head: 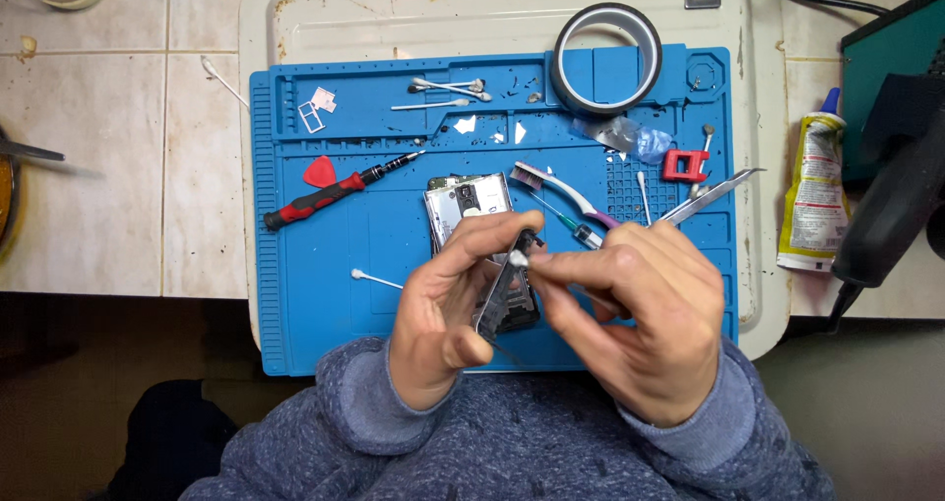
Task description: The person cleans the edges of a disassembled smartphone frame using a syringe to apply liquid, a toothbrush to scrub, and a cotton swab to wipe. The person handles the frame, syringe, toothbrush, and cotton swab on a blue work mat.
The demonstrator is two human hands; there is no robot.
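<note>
a blue work mat (315, 324) is laid on a white tray (492, 9) set on tiled counter (98, 166); a screwdriver (335, 193), tape roll (606, 58) and cotton swabs (448, 88) are spread across it.

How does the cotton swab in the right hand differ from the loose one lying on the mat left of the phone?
The held swab is pinched in the right hand with its tip against the phone part held by the left hand; the loose swab lies flat and untouched on the blue mat. The held swab shows only its tip, while the loose swab shows its whole stick. Both have white cotton tips.
</note>
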